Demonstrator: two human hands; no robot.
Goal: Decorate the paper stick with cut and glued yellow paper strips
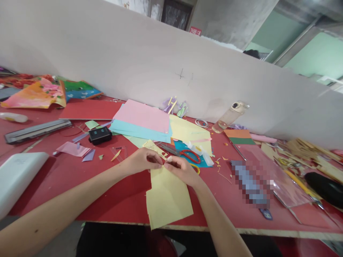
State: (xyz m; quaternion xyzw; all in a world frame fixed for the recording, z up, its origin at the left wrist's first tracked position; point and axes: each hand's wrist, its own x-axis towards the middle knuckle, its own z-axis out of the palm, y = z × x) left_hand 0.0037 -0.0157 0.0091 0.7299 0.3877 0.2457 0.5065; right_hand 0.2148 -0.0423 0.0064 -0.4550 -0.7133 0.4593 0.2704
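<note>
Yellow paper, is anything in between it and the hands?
Nothing visible. The left hand and right hand both pinch the top edge of the yellow paper. The red scissors lie beyond them, not in between.

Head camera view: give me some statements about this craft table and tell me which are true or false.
1. Both the left hand and the right hand pinch the top edge of the yellow paper sheet. True.
2. The red-handled scissors are in the right hand. False: they lie on the red table beyond the hands.
3. A pink sheet lies on top of a light blue sheet. True.
4. The clear bottle stands upright. False: it leans tilted against the back board.
</note>
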